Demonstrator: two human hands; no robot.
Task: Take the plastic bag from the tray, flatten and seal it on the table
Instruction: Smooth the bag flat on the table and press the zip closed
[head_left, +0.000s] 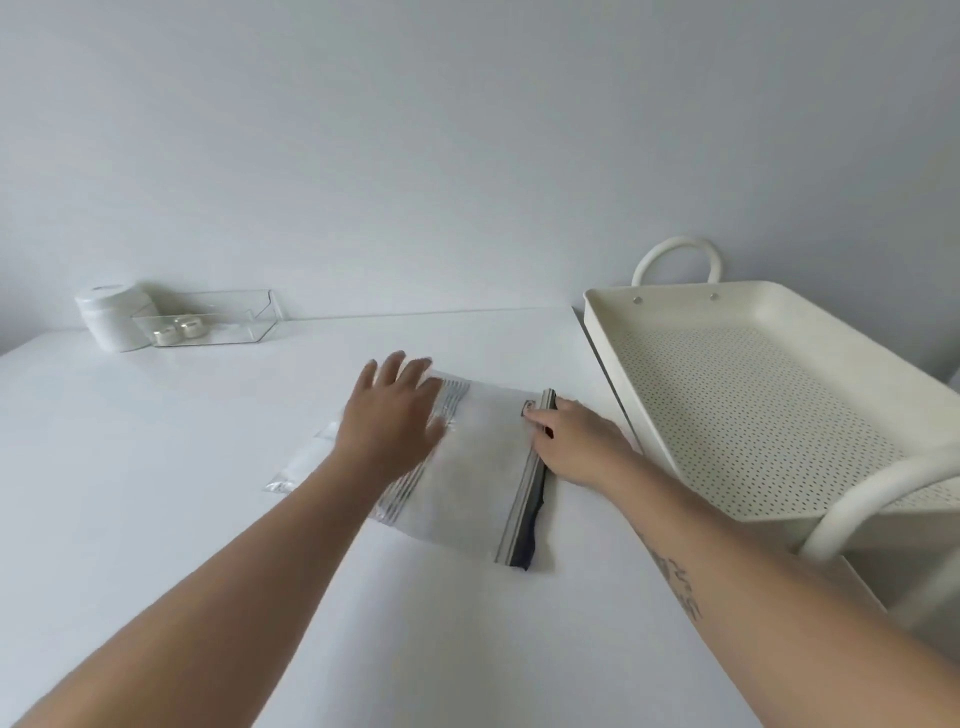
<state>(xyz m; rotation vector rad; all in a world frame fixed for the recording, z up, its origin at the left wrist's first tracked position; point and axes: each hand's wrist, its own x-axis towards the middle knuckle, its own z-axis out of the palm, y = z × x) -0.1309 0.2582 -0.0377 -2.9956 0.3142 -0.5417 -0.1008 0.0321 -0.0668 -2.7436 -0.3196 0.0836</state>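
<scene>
The plastic bag (467, 462) lies flat on the table (156, 493), just left of the tray (727, 395). The left hand (389, 415) presses it with fingers spread. The right hand (576, 441) pinches its zip edge.

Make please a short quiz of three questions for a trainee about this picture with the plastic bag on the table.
1. True or false: the clear plastic zip bag still lies in the cream perforated metal tray.
2. Which hand touches the grey zipper strip of the bag?
A. left hand
B. right hand
C. neither
3. Fill in: the two small round jars stand inside a clear ______ box, beside the white lidded tub.

Key
1. False: it lies on the white table.
2. B
3. plastic
</scene>
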